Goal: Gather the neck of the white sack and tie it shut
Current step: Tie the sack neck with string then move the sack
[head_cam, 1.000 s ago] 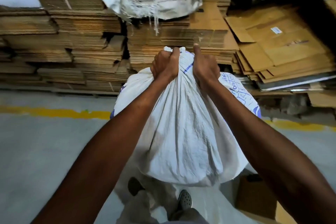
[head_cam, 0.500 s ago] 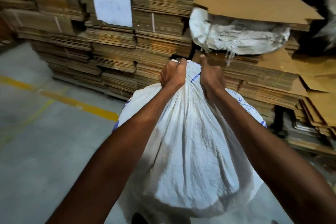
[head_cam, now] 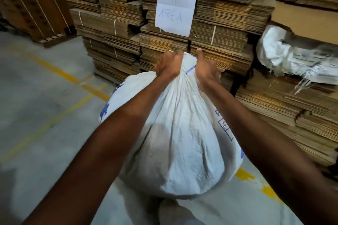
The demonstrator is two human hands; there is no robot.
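At sack neck (head_cam: 184, 71): left hand (head_cam: 167, 65), right hand (head_cam: 205, 69) both clenched around gathered fabric.

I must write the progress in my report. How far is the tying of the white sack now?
Done: the neck of the white sack looks gathered into a bunch. In hand: the left hand and the right hand both grip that bunch, and the full sack hangs below them. Left: no knot or cord shows at the neck, so the tying itself is not yet done.

White sack (head_cam: 182, 144) with blue print; grey floor (head_cam: 36, 115), yellow lines (head_cam: 60, 73)
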